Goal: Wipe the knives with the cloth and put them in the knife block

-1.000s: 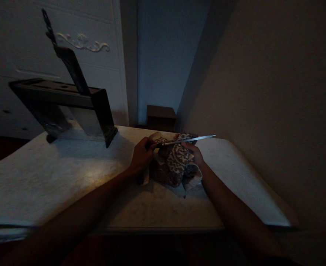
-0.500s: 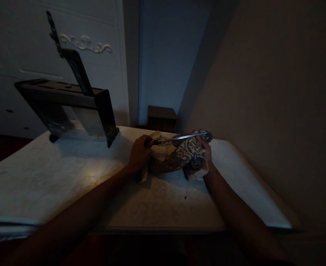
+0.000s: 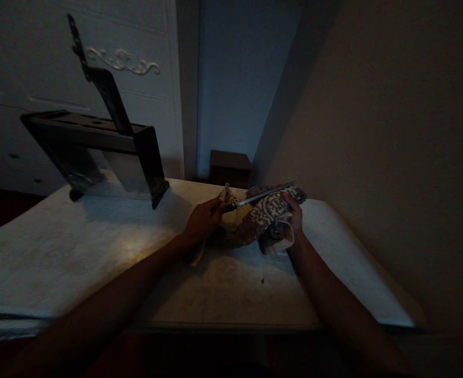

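Note:
My left hand (image 3: 200, 223) grips the handle of a long knife (image 3: 263, 193) whose thin blade points right and slightly up. My right hand (image 3: 292, 212) holds a patterned brown-and-white cloth (image 3: 261, 218), bunched around the far end of the blade. The cloth drapes from the knife down onto the pale table (image 3: 97, 252). Both hands sit near the table's far middle. The scene is very dim.
A dark knife block (image 3: 97, 152) stands tilted at the table's back left, with one knife handle (image 3: 77, 44) sticking up from it. A white cabinet is behind it. A small dark box (image 3: 230, 167) sits beyond the table. A wall runs along the right.
The right hand with the cloth has slid rightward along the blade toward its tip. The blade has tilted up a little. The left hand barely moved.

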A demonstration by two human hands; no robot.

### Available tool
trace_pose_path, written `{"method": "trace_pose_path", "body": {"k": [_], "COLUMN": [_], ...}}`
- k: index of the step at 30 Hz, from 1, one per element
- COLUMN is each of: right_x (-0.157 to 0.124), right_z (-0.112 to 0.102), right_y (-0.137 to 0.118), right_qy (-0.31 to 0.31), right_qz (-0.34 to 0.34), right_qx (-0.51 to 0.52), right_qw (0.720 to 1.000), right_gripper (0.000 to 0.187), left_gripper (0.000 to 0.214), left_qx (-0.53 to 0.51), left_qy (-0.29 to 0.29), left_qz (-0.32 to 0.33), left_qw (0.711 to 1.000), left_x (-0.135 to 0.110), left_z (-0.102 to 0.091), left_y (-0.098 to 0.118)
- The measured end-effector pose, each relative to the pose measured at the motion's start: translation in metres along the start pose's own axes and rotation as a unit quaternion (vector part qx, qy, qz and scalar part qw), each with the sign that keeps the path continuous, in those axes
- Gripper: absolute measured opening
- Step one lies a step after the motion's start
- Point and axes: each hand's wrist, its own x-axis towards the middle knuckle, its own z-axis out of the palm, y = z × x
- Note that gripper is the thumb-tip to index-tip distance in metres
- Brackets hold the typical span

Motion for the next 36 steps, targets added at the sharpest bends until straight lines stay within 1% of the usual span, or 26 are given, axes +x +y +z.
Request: {"method": "trace_pose_path", "body": {"k": [2,4,6,9,12,15,17,20,24,26,30,33,36], "right_x": [-0.004,-0.009,-0.013,-0.020,-0.026,-0.030,-0.031,-0.030,-0.027,-0.026,-0.024,-0.023,-0.022], "right_z": [0.005,0.011,0.015,0.021,0.024,0.024,0.023,0.022,0.018,0.016,0.016,0.016,0.016], "right_y": [0.004,0.006,0.008,0.010,0.013,0.015,0.016,0.016,0.018,0.019,0.020,0.021,0.022], "right_qy": [-0.016,-0.027,-0.039,-0.067,-0.099,-0.114,-0.121,-0.127,-0.111,-0.104,-0.097,-0.083,-0.064], "right_qz": [0.018,0.038,0.053,0.083,0.112,0.126,0.135,0.141,0.145,0.146,0.133,0.121,0.110], "right_qx": [0.003,-0.001,-0.005,-0.013,-0.036,-0.069,-0.084,-0.089,-0.080,-0.073,-0.069,-0.066,-0.066], "right_qw": [1.000,0.999,0.998,0.994,0.988,0.983,0.980,0.978,0.980,0.981,0.984,0.987,0.990], "right_gripper": [0.032,0.035,0.039,0.046,0.049,0.051,0.051,0.053,0.054,0.055,0.055,0.056,0.055], "left_gripper": [0.039,0.042,0.042,0.040,0.038,0.037,0.037,0.037,0.041,0.045,0.050,0.050,0.040], "left_qx": [-0.058,-0.137,-0.223,-0.324,-0.364,-0.370,-0.371,-0.366,-0.360,-0.344,-0.295,-0.270,-0.197], "left_qy": [-0.038,-0.084,-0.135,-0.204,-0.248,-0.276,-0.286,-0.285,-0.264,-0.241,-0.177,-0.141,-0.106], "left_qz": [0.012,-0.017,-0.074,-0.139,-0.177,-0.211,-0.222,-0.224,-0.208,-0.194,-0.177,-0.130,-0.060], "left_qw": [0.997,0.987,0.963,0.913,0.880,0.862,0.855,0.857,0.870,0.886,0.922,0.943,0.973], "left_x": [0.001,0.002,0.004,0.004,0.003,0.002,0.001,0.001,0.002,0.002,0.003,0.004,0.003], "left_z": [0.001,0.001,0.000,-0.004,-0.009,-0.014,-0.015,-0.013,-0.008,-0.006,-0.005,-0.004,-0.002], "left_y": [0.000,-0.001,-0.001,0.000,0.004,0.008,0.009,0.009,0.004,0.003,0.001,-0.002,-0.004]}}
